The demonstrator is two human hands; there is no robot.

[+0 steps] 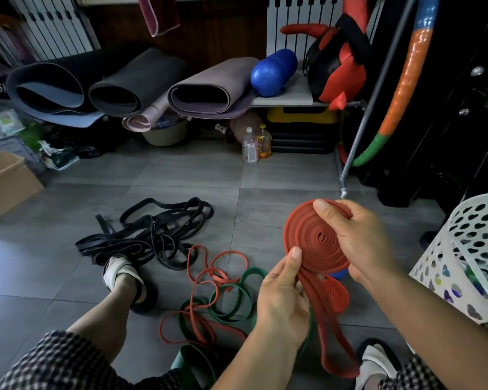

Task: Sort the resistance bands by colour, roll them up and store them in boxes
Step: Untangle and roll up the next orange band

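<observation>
A wide red resistance band (pixel 313 240) is wound into a flat spiral held upright in front of me. My right hand (pixel 361 237) grips the coil's top and right side, thumb on its upper rim. My left hand (pixel 285 291) pinches the coil's lower left edge and the loose tail, which hangs down to the floor. A small rolled red band (pixel 335 295) lies on the floor behind the tail. Loose thin red bands (pixel 206 280) and green bands (pixel 231 299) lie tangled on the tiles. A pile of black bands (pixel 152 235) lies further left.
A white perforated basket (pixel 468 249) stands at the right. A cardboard box (pixel 6 181) sits at the far left. My sandalled feet (pixel 121 277) rest on the grey tiles. Rolled mats (pixel 130 85), a blue roller (pixel 273 71) and bottles (pixel 255 144) fill the shelf area behind.
</observation>
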